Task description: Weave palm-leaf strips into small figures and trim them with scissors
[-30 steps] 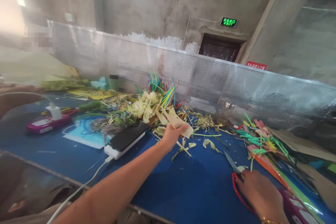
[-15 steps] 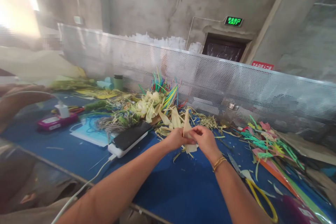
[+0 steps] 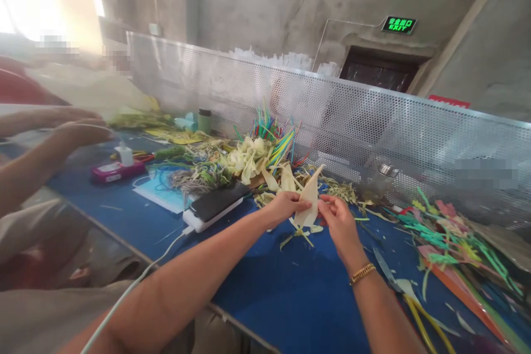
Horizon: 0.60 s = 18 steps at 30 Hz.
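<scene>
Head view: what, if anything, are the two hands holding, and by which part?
A pale leaf strip, its lower part pinched by fingers of the left hand and the right hand.

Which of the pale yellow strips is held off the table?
The wide pointed strip, pinched upright between the left hand and right hand; the other pale strips lie on the blue table.
</scene>
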Available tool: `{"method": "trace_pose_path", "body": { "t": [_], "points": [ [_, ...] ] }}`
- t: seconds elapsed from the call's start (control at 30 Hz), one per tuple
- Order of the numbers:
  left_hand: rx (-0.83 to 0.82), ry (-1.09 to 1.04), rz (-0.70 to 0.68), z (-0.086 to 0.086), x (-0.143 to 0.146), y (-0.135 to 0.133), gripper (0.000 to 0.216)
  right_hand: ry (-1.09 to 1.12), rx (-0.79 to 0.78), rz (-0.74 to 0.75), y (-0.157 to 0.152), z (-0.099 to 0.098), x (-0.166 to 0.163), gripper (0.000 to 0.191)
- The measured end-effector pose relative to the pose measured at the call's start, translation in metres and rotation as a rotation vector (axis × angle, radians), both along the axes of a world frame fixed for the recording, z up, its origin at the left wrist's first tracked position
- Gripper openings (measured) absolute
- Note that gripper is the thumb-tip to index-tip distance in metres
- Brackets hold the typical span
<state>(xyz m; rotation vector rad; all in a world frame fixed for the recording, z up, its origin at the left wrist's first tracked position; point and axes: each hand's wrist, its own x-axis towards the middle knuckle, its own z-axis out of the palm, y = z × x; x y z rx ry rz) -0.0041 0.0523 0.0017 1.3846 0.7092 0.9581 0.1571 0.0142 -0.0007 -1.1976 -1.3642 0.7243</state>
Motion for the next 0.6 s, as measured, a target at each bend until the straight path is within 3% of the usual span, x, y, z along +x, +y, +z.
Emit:
{"method": "trace_pose_path", "body": {
  "t": [0.17,0.37,0.6],
  "points": [
    [0.108,0.123,-0.107,-0.004,-0.003,0.002,0.036,0.047,0.005,0.029,0.000,-0.003,-0.004,0.035],
    [0.184,0.050,0.099,-0.008,0.000,0.010,0.031,0.268,-0.020,-0.189,0.006,-0.006,-0.003,0.033],
    [0.356,0.136,0.219,-0.010,-0.001,0.015,0.035,0.461,0.008,-0.119,0.004,-0.005,-0.011,0.034]
  ]
}}
